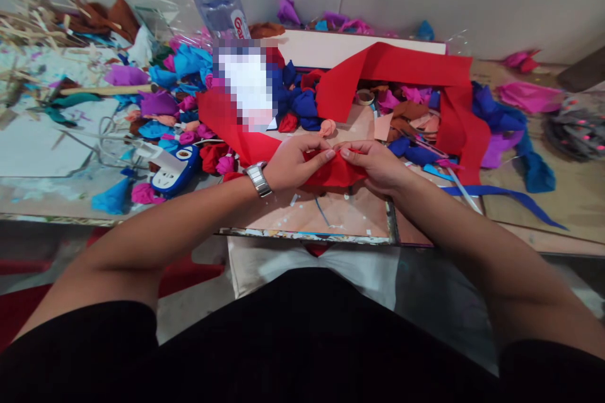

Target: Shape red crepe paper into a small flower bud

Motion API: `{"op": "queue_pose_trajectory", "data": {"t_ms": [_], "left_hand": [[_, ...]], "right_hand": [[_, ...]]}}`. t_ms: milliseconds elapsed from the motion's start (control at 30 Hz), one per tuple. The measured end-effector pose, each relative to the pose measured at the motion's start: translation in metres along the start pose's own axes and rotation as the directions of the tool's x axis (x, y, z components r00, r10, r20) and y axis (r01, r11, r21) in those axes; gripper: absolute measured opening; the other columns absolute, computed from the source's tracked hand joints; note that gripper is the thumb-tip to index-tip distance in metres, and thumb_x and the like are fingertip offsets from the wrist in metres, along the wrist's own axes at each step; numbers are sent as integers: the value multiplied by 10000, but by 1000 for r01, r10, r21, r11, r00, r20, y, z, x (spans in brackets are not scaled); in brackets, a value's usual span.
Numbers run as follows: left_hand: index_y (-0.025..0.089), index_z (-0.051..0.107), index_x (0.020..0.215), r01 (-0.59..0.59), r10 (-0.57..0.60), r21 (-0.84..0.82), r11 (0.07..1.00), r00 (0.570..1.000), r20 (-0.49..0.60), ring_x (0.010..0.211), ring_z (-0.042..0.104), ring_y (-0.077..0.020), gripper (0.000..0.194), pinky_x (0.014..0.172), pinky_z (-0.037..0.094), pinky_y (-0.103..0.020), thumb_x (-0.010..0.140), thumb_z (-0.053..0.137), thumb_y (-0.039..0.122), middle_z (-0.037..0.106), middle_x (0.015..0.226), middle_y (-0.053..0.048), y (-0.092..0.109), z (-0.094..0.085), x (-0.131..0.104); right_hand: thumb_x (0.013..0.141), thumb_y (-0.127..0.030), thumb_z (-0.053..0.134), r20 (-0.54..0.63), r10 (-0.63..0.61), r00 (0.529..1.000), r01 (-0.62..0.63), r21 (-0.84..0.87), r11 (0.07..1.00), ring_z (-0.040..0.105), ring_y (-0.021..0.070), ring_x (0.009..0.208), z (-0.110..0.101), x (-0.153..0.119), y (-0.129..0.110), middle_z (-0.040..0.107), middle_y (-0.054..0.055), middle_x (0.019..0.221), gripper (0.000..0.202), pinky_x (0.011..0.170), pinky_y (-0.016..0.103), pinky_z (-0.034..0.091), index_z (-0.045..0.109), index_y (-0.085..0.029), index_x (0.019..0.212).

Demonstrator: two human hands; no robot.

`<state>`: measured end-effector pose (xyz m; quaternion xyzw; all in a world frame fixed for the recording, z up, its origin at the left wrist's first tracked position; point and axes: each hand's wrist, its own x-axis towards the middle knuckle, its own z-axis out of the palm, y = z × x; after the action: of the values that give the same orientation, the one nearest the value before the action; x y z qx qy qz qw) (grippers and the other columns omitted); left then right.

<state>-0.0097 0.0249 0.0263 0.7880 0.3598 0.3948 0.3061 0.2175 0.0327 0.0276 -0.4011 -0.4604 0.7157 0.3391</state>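
Note:
A long red strip of paper or cloth loops across the table, with its ends on both sides of my hands. My left hand, with a metal watch on the wrist, pinches the red material near the table's front edge. Right beside it, my right hand pinches the same material, thumbs and fingertips almost touching. The material hangs in folds below the fingers. Just behind the hands lies a small peach rolled flower. Blue and red crumpled pieces sit farther back.
A plastic bottle stands at the back, by a blurred bright rectangle. A blue and white power strip with a plugged cable lies left. Wooden sticks pile at far left. A blue ribbon and colored pieces lie right.

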Motion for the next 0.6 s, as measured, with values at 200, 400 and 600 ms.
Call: {"op": "queue_pose_trajectory", "data": {"t_ms": [200, 400, 600], "left_hand": [[172, 795, 950, -49, 49, 63, 997, 999, 4, 798, 685, -166, 460, 779, 512, -306, 1076, 593, 566, 797, 872, -64, -1, -1, 0], [193, 816, 982, -75, 72, 145, 987, 997, 24, 844, 717, -185, 419, 819, 523, -326, 1067, 606, 545, 828, 919, -66, -5, 2, -2], [198, 819, 993, -103, 100, 139, 985, 995, 26, 856, 725, -184, 368, 817, 523, -326, 1065, 614, 494, 831, 932, -60, -7, 0, -1]], "right_hand": [[580, -602, 1049, -39, -41, 998, 37, -94, 995, 701, 160, 737, 0, -1, -3, 817, 28, 870, 537, 688, 273, 558, 828, -198, 855], [655, -453, 994, -57, -188, 980, 177, -165, 970, 665, 154, 804, 0, 1, 1, 781, 9, 901, 322, 743, 271, 537, 801, -211, 744], [639, -463, 1014, -41, -115, 992, 110, -104, 988, 672, 158, 806, -3, 3, 2, 789, 12, 901, 332, 764, 279, 535, 853, -222, 801]]}}
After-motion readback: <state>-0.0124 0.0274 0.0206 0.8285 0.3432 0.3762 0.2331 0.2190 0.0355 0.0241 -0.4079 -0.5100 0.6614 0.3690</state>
